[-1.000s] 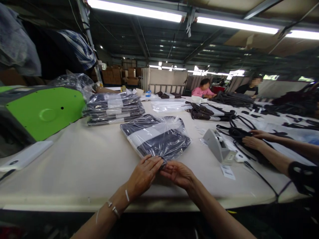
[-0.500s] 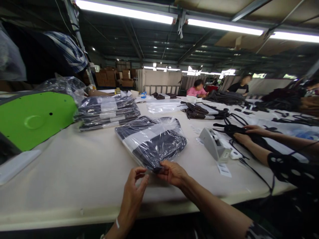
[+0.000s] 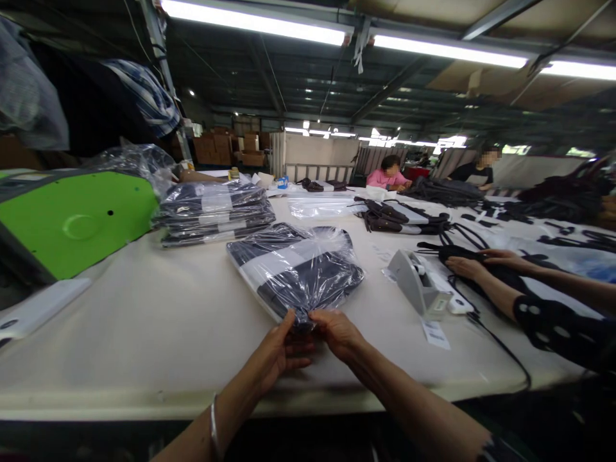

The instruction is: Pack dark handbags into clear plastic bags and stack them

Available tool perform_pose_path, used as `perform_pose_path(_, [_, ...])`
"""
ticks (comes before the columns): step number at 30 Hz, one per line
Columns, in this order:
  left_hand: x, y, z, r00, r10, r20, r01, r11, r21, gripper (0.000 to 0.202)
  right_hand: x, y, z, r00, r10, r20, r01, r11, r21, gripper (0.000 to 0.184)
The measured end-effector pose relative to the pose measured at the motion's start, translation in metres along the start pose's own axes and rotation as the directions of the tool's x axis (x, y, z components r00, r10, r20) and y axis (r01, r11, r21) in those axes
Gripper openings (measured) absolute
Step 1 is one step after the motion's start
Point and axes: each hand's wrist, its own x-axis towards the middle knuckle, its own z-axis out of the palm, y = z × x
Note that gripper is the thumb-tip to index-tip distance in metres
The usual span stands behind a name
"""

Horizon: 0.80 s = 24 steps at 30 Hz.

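Observation:
A clear plastic bag (image 3: 332,282) with folded dark fabric and a pale band inside lies on the table before me, its near corner pointing at me. My right hand (image 3: 339,332) pinches the bag at that gathered corner. My left hand (image 3: 279,356) is on the corner's left side, thumb on top of the plastic and the other fingers stretched underneath. Part of the corner is hidden by my fingers.
Similar bagged bundles (image 3: 216,215) are stacked at the back left, by a green-sided machine (image 3: 110,228). To the right stand a grey tape dispenser (image 3: 416,282) and a printed label (image 3: 436,333). A co-worker's hands (image 3: 469,266) rest on black fabric nearby.
My left hand has moved up and right from beside the bag onto its near corner. The right hand keeps its pinch there. The view has shifted slightly.

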Motion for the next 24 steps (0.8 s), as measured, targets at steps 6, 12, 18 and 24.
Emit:
perform_pose_path(6, [0.005,0.005,-0.006,0.999,-0.024,-0.028,0.028,0.99,0.139,0.056,0.001,0.005,-0.001,1.0,0.006,-0.014,-0.005,0.999,0.041,0.025])
perform_pose_path(12, [0.007,0.006,-0.007,0.999,0.001,-0.055,0.01,0.982,0.19,0.051,0.001,0.004,-0.003,1.0,0.012,-0.024,-0.01,0.996,0.083,0.027])
perform_pose_path(18, [0.011,0.007,-0.006,0.998,0.008,-0.061,-0.003,0.996,0.084,0.039,0.004,0.012,-0.004,0.999,0.034,0.011,-0.034,0.997,0.07,0.03])
perform_pose_path(24, [0.017,0.004,-0.009,0.977,-0.005,-0.211,0.004,1.0,-0.006,0.016,-0.01,-0.045,-0.078,0.997,0.005,0.078,0.031,0.89,-0.456,0.03])
